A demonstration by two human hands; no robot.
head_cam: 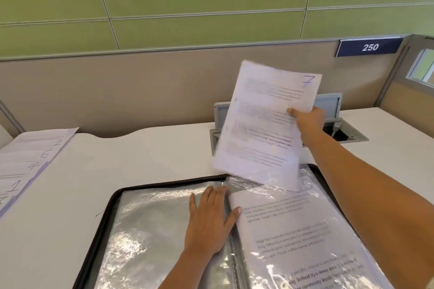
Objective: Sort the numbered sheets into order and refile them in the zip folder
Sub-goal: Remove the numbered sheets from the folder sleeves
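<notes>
While pinching sheet 7 [263, 124] aloft in the right grip [307, 119] over the open zip folder [106, 216] on the desk [141, 159] and pressing that folder with the flat left grip [209, 220], rate progress as early: loose sheets [30, 159] at left out of order, no refiling begun.

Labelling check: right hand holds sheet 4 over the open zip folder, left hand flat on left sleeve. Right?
No: head view shows sheet 7, not 4. Right hand holds it over the open zip folder, left hand flat on left sleeve.
</notes>
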